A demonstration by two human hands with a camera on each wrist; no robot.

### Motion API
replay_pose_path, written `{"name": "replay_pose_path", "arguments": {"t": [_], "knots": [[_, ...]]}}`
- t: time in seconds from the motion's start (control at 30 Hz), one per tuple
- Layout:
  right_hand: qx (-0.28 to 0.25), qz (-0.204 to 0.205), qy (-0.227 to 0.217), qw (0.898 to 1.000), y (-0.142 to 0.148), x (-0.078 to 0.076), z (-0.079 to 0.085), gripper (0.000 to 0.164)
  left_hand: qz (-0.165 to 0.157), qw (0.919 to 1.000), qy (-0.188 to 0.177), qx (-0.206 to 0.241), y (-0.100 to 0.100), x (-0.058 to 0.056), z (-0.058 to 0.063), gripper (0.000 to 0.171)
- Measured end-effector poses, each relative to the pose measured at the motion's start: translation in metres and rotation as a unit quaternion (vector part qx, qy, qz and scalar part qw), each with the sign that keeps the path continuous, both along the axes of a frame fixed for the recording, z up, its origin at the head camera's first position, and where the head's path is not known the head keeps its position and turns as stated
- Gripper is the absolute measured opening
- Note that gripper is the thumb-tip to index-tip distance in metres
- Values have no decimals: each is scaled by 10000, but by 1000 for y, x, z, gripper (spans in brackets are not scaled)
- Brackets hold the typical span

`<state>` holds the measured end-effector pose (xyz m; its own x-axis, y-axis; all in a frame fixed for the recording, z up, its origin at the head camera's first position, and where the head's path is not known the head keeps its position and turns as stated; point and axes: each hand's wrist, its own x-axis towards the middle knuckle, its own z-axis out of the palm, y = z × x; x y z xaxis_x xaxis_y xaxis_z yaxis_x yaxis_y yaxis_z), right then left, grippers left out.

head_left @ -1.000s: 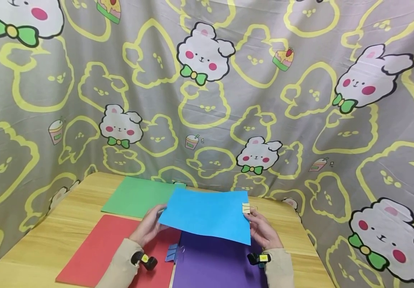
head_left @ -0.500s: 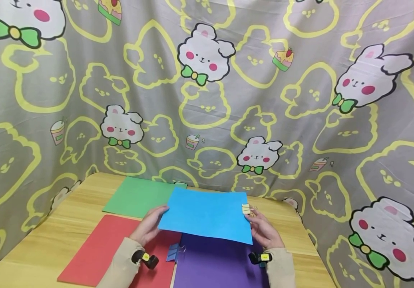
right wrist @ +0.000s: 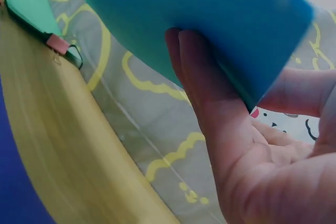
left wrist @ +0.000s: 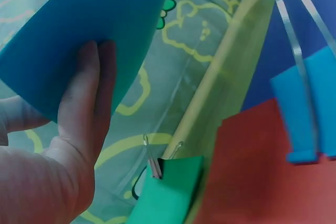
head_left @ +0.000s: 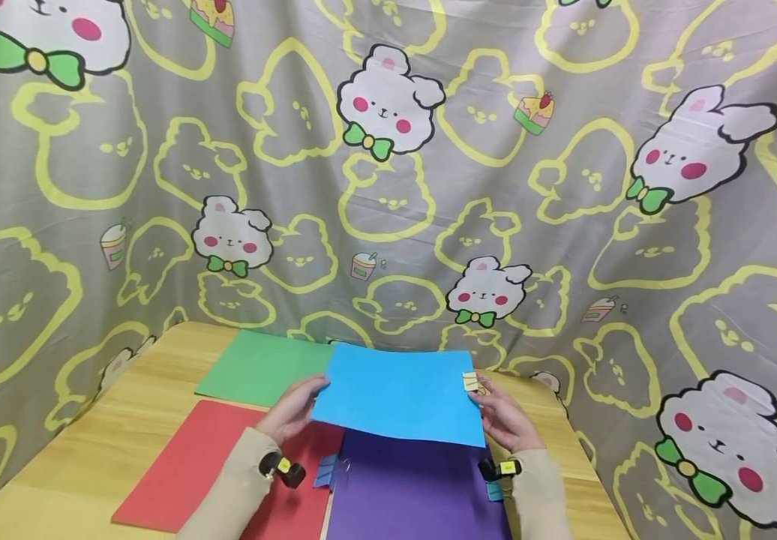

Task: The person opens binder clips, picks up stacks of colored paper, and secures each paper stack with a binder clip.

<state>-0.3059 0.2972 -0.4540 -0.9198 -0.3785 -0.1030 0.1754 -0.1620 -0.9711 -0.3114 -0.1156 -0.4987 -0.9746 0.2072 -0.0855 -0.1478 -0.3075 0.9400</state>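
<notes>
Both hands hold a blue sheet of paper [head_left: 398, 394] above the table, slightly bowed and tilted. At its left edge my left hand [head_left: 294, 409] pinches it, with the fingers underneath in the left wrist view. My right hand [head_left: 506, 421] pinches the right edge, its fingers also behind the sheet [right wrist: 210, 19] in the right wrist view. A pale yellow binder clip [head_left: 471, 382] sits on that right edge, just by the right fingertips. Below lies a purple sheet [head_left: 415, 491], partly covered by the blue one.
A red sheet [head_left: 179, 465] lies at left, with a blue binder clip [head_left: 325, 472] on its right edge. Behind it is a green sheet [head_left: 263, 367], also clipped [left wrist: 156, 168]. Another blue clip [head_left: 494, 491] grips the purple sheet's right edge. A patterned curtain [head_left: 388, 300] hangs behind the wooden table [head_left: 78, 442].
The blue sheet and both hands have shifted a little right and up in the head view. The hold on the sheet is unchanged. The scene also slid slightly right.
</notes>
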Motion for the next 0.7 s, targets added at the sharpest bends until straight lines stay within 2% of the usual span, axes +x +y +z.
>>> {"name": "replay_pose_path", "arguments": {"t": [0.17, 0.23, 0.3, 0.47, 0.63, 0.7], "knots": [[254, -204, 26, 9995, 6, -9, 8, 74, -23, 9996, -60, -284, 6, -14, 11, 29], [343, -368, -10, 9987, 8, -12, 10, 75, -186, 9991, -13, -371, 7, -18, 15, 14], [421, -480, -67, 9979, 10, -14, 10, 75, -382, 9984, 71, -416, 7, -21, 18, 10], [462, -598, -204, 9969, 12, -20, 7, 74, -459, 9969, 67, -633, 10, -27, 21, 14], [653, -634, -147, 9957, 15, -26, 3, 73, -613, 9935, 46, -957, 16, -32, 25, 53], [647, -611, -140, 9959, 17, -28, 2, 72, -683, 9918, 32, -1080, 19, -33, 27, 57]]}}
